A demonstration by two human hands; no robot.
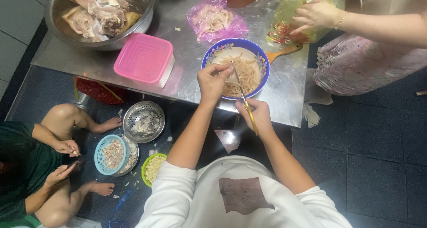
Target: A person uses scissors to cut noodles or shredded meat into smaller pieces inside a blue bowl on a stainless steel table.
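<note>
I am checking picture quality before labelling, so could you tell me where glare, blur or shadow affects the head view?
Head view: the steel table gives soft glare and a pink reflection beside the pink lidded box; the left hand, right hand and scissors over the blue-rimmed bowl are slightly soft; the floor under the table is in shadow; straight edges bow toward the corners.

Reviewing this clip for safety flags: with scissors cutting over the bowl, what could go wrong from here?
1. The left hand pinches a strip right at the scissors blades, so a fingertip could get nicked.
2. The blue bowl sits near the table edge; a nudge from either hand might tip it.
3. Cut pieces could miss the bowl and drop to the floor.
</note>
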